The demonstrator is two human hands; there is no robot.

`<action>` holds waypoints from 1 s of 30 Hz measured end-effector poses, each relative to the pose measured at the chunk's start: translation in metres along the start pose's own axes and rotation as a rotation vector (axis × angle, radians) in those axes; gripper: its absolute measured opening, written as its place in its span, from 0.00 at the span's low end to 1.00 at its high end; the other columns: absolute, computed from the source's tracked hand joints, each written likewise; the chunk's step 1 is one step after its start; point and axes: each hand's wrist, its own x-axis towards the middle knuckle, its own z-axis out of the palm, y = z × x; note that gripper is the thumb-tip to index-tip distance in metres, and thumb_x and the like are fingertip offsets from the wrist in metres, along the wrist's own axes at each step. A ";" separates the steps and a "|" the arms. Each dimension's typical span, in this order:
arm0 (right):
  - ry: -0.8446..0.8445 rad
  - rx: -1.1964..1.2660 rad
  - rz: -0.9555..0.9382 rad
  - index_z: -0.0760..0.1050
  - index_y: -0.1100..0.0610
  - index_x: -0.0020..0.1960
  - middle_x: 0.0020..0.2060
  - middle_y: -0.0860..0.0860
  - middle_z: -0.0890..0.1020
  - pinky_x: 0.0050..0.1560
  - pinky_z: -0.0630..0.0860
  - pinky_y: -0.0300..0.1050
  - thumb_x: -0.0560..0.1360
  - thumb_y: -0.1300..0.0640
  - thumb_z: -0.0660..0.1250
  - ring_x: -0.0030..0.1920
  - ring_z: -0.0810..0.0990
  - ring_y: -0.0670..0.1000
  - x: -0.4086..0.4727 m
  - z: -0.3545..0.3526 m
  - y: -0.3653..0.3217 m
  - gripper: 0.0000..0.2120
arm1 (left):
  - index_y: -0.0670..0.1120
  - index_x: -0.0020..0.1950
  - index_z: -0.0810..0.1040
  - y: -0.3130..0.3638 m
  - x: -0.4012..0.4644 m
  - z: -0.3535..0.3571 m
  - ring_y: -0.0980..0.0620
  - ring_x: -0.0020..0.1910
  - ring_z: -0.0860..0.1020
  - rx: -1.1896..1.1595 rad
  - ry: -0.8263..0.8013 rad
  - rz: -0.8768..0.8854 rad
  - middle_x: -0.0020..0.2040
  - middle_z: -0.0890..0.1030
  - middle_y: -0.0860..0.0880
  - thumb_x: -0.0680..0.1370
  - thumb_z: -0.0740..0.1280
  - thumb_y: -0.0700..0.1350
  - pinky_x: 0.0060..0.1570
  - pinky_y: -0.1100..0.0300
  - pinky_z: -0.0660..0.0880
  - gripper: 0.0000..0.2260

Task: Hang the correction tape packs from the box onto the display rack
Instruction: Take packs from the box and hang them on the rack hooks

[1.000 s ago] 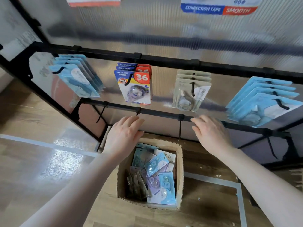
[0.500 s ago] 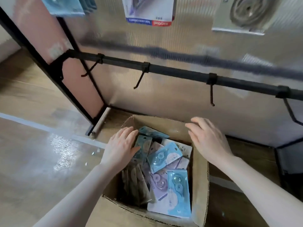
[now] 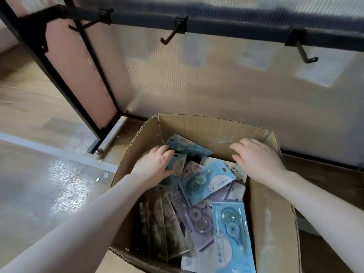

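left hand point(image 3: 155, 164) pinching a teal pack point(image 3: 178, 164) inside the box point(image 3: 271, 223) for hanging; right hand point(image 3: 256, 156) spread above, empty.

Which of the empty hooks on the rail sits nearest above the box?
The middle hook, which hangs roughly over the box's left corner; the others sit farther out toward the left post and the right.

Head view, close, steeply down into the box point(image 3: 271, 223).

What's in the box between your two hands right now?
Head view: between the left hand and right hand lie loose packs, chiefly a tilted blue pack, against the box back wall.
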 end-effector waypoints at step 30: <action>-0.392 0.156 0.189 0.66 0.57 0.66 0.61 0.55 0.73 0.55 0.68 0.47 0.80 0.45 0.55 0.61 0.72 0.55 0.009 0.063 -0.015 0.20 | 0.51 0.77 0.45 -0.001 0.072 0.063 0.47 0.76 0.47 -0.248 -0.395 -0.083 0.77 0.47 0.49 0.79 0.59 0.41 0.71 0.49 0.58 0.31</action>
